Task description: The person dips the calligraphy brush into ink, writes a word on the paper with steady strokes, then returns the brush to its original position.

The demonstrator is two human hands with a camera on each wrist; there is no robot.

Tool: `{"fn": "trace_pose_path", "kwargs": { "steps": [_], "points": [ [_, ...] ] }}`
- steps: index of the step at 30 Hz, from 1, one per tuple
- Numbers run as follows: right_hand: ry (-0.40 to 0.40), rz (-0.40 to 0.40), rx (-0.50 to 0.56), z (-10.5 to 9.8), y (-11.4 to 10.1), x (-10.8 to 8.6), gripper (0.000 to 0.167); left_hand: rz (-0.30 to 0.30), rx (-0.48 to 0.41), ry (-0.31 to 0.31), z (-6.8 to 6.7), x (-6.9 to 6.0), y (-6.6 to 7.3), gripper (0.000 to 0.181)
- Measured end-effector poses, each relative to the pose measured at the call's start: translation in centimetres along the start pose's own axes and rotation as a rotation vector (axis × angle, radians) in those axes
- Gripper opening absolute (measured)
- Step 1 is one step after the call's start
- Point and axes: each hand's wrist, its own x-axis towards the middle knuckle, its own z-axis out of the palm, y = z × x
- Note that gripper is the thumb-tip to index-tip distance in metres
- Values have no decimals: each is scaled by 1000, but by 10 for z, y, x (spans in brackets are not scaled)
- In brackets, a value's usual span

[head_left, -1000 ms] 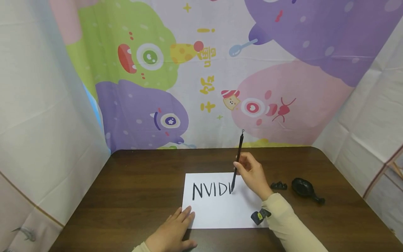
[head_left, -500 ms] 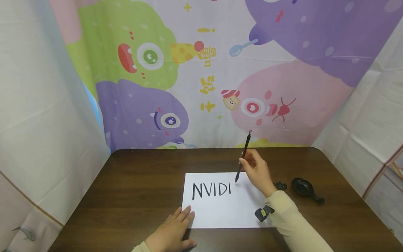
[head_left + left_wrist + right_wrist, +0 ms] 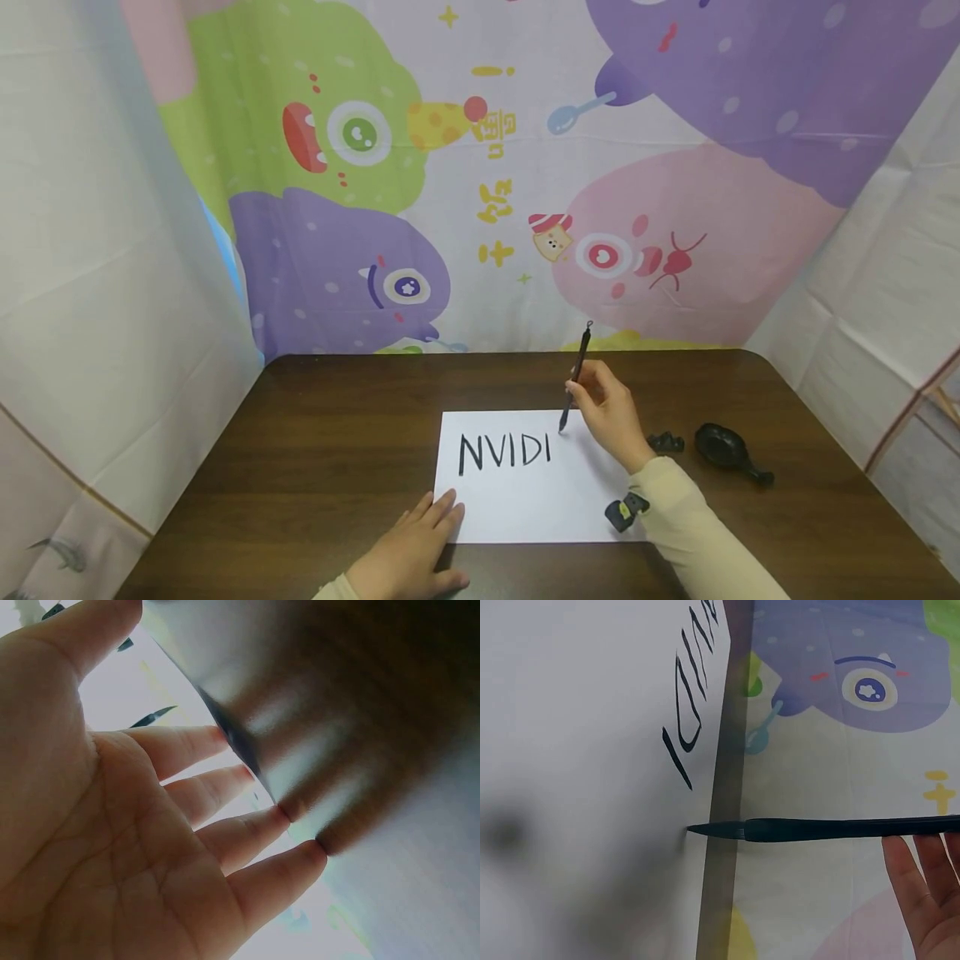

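Observation:
My right hand (image 3: 609,414) pinches a dark writing brush (image 3: 579,367) by its handle, its looped end up and slightly to the right. The brush tip (image 3: 697,829) is at the white paper (image 3: 525,508), just right of the last black stroke; whether it touches cannot be told. Black letters (image 3: 504,452) reading NVIDI run along the upper part of the sheet. My left hand (image 3: 412,542) lies with straight fingers on the paper's lower left edge. In the left wrist view its palm (image 3: 112,840) and fingers show, holding nothing.
A small dark brush rest (image 3: 666,442) sits on the brown table (image 3: 322,450) right of the paper, partly behind the right wrist. Farther right stands a black ink dish (image 3: 723,447) with a short handle. A patterned cartoon curtain (image 3: 495,317) hangs behind the table.
My right hand lifted the brush off the last upright stroke and moved up and right. Since then it has dipped slightly down and left. The left hand has stayed still.

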Motion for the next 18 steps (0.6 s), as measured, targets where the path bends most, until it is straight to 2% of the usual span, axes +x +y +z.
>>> {"fn": "trace_pose_path", "kwargs": {
  "steps": [11, 18],
  "points": [
    [-15, 14, -56, -1, -1, -4, 19, 1, 4, -2, 1, 1, -1, 85],
    [-44, 37, -3, -1, -1, -6, 19, -18, -7, -20, 1, 1, -1, 84]
  ]
}}
